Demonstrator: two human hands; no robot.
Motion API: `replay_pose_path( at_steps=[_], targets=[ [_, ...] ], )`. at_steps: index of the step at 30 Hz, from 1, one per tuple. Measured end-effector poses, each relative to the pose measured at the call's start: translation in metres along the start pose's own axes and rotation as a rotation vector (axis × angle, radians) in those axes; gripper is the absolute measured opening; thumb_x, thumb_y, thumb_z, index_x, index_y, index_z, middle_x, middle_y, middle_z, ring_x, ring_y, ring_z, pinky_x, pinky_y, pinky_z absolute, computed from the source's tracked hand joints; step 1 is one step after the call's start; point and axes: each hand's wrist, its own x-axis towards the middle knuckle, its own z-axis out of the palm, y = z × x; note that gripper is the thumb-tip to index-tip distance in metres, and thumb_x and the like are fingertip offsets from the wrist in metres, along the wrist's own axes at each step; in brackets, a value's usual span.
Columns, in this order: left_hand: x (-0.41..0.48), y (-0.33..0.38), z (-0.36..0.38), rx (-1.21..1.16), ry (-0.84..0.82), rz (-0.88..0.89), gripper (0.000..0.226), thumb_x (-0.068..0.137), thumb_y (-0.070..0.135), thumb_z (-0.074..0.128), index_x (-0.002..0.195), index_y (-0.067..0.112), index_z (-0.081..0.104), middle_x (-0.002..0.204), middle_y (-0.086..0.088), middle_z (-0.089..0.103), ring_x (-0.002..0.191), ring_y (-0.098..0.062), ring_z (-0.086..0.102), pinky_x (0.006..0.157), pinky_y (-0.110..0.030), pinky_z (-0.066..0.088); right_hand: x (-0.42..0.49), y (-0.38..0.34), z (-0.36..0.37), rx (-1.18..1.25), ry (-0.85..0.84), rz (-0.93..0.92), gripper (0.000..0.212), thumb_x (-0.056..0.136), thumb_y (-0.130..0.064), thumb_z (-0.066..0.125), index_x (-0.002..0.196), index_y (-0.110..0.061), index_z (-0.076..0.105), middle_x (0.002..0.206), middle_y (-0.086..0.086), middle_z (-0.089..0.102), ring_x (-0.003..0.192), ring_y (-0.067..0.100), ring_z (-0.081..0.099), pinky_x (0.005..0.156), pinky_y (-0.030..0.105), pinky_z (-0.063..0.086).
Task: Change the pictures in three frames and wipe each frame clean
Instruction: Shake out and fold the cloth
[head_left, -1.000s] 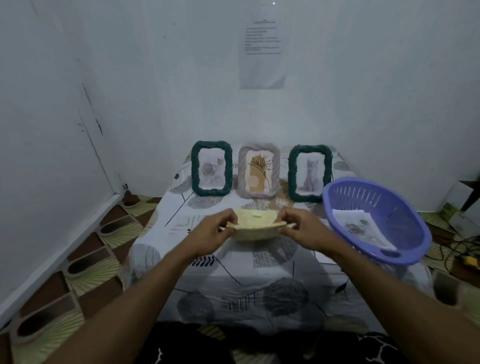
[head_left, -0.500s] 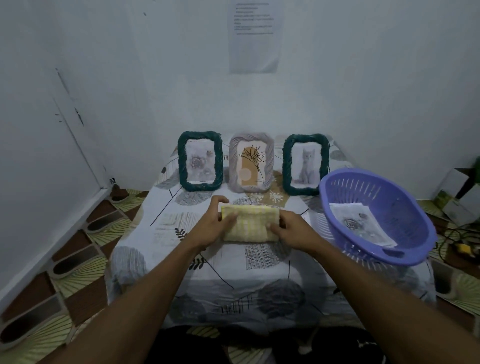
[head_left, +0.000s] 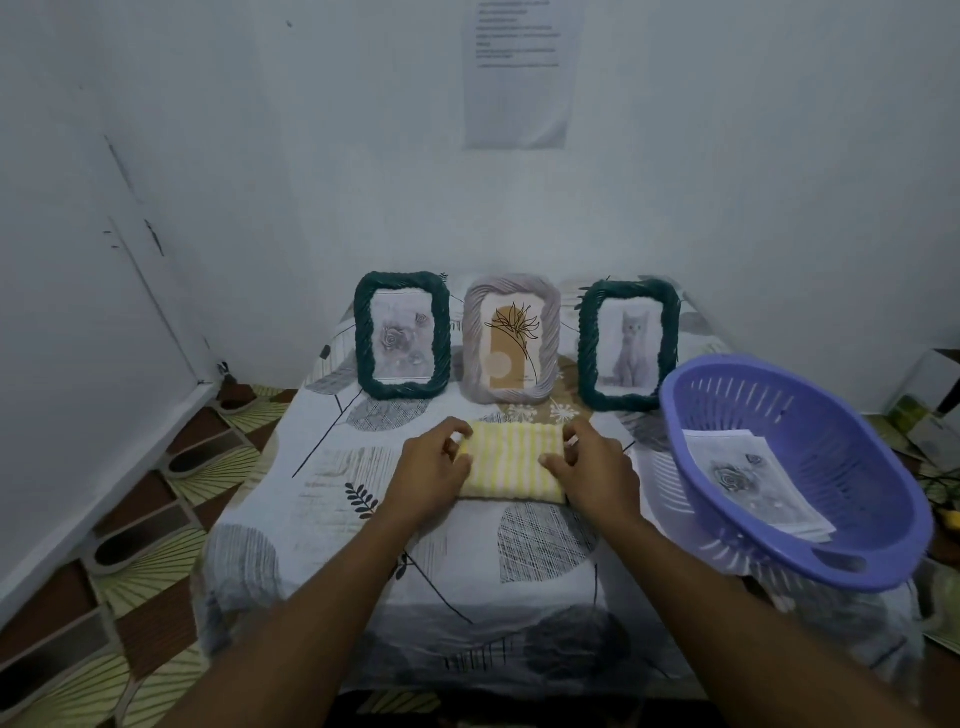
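The left hand (head_left: 431, 470) and right hand (head_left: 597, 470) are each pinching an end of the cloth (head_left: 511, 462), which is lying flat. Just behind the cloth, three frames (head_left: 475, 343) are standing upright, so a hasty reach is risking toppling one.

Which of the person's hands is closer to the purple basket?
Right. The right hand is at the yellow cloth's end beside the basket; the left hand is at its other end.
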Motion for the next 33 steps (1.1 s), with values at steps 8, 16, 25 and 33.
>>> replay_pose_path(
  at_steps=[8, 16, 25, 33],
  targets=[
    [-0.005, -0.006, -0.003, 0.2, -0.033, 0.096, 0.016, 0.071, 0.028, 0.06, 0.086, 0.022, 0.06, 0.066, 0.003, 0.054, 0.064, -0.015, 0.051, 0.058, -0.032, 0.044, -0.001, 0.009, 0.007, 0.067, 0.003, -0.24, 0.032, 0.088, -0.038, 0.063, 0.119, -0.029, 0.064, 0.121, -0.007, 0.045, 0.097, 0.018, 0.057, 0.078, 0.039, 0.052],
    [0.009, -0.014, -0.004, 0.404, -0.152, 0.247, 0.039, 0.085, 0.047, 0.037, 0.106, 0.019, 0.054, 0.14, -0.004, 0.039, 0.125, -0.025, 0.033, 0.097, -0.044, 0.036, -0.014, 0.013, -0.004, -0.234, -0.073, -0.268, 0.042, 0.096, -0.049, 0.042, 0.136, -0.039, 0.047, 0.137, -0.002, 0.043, 0.124, 0.021, 0.038, 0.096, 0.043, 0.03],
    [0.035, 0.016, -0.012, 0.456, -0.443, 0.033, 0.038, 0.078, 0.018, 0.065, 0.116, 0.018, 0.06, 0.113, -0.002, 0.06, 0.102, -0.02, 0.056, 0.083, -0.032, 0.048, -0.019, -0.016, -0.005, 0.013, -0.238, -0.04, 0.055, 0.083, -0.03, 0.064, 0.133, -0.028, 0.04, 0.116, 0.002, 0.065, 0.111, 0.027, 0.056, 0.095, 0.043, 0.041],
    [-0.009, -0.04, -0.109, 0.059, -0.403, -0.305, 0.022, 0.079, 0.017, 0.071, 0.093, 0.019, 0.054, 0.09, -0.002, 0.057, 0.072, -0.013, 0.049, 0.062, -0.026, 0.042, -0.016, -0.096, 0.038, 0.265, -0.514, -0.148, 0.059, 0.078, -0.006, 0.072, 0.129, -0.023, 0.047, 0.095, 0.002, 0.06, 0.082, 0.016, 0.06, 0.064, 0.025, 0.048]
  ],
)
